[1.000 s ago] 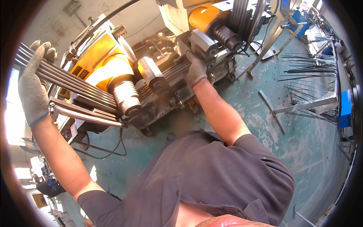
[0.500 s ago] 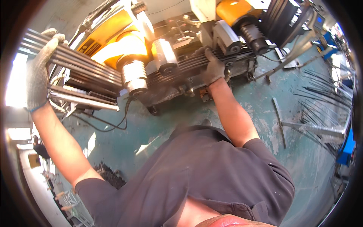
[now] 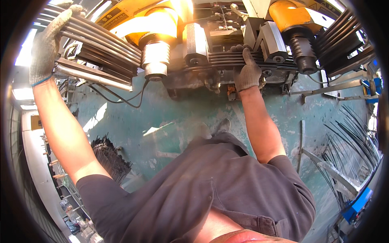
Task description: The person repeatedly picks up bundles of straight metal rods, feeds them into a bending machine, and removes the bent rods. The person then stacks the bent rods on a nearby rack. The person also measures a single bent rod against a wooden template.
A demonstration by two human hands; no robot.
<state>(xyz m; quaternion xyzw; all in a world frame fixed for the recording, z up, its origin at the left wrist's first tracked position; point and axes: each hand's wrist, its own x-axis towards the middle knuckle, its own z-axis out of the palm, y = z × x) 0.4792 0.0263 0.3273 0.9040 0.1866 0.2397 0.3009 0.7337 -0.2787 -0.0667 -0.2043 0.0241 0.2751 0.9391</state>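
Observation:
My left hand (image 3: 45,56), in a grey knit glove, is closed around the outer end of a row of long metal rods (image 3: 103,38) at the left of a yellow machine. My right hand (image 3: 249,73), gloved alike, reaches to the rods (image 3: 227,58) between two metal clamp blocks. Its fingers curl over them and the thumb lies on the near side; the palm side is hidden. The left clamp block (image 3: 195,44) and the right clamp block (image 3: 272,42) stand on either side of this hand. The rods run sideways through the machine.
Ribbed cylinders (image 3: 156,58) hang below the yellow housings (image 3: 285,14). Black cables (image 3: 121,101) loop under the left side. A pile of dark rods (image 3: 108,160) lies on the green floor (image 3: 174,117) at left. Thin rods (image 3: 352,137) and a metal stand (image 3: 332,174) are at right.
The view has turned, so the machine appears more level and farther right. Both hands stay on the rods in about the same places.

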